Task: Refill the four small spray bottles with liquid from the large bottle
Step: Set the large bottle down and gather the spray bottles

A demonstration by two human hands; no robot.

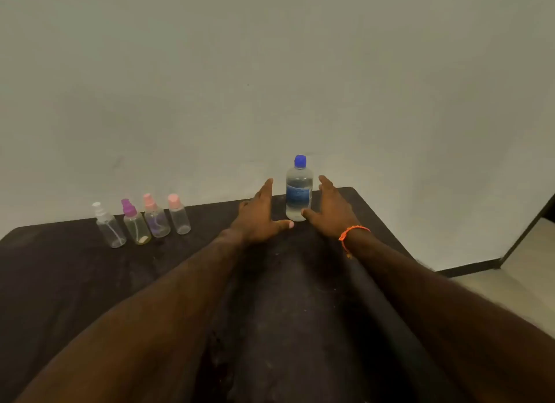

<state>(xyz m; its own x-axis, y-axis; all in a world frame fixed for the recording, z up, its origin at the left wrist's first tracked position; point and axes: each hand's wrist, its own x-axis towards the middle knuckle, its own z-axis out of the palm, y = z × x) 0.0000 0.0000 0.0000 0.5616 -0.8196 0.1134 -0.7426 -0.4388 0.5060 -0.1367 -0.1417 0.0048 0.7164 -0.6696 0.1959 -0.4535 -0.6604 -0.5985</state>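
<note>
From the head camera, both hands reach forward with fingers spread and straight, holding nothing. The left hand (258, 215) and the right hand (332, 210) flank the large clear plastic bottle with a blue cap and blue label (298, 189), which stands upright between the two sets of fingertips, just beyond the thumbs; whether the right thumb touches its base I cannot tell.

The bottle is tall, narrow and nearly full, so a push from either hand high on its side would likely tip it. It stands near the far edge of the dark table (90, 282), with the pale wall (270, 57) behind, so a forward shove could send it off the back.

Well to the left of the left fingers, four small clear spray bottles (144, 222) stand in a close row, capped white, purple, pink and pink. They are light and look almost empty; a sweeping left forearm could topple them.

Open tabletop lies nearer than the hands. The table's right edge runs just beyond the right wrist, which wears an orange bracelet (353, 233).
</note>
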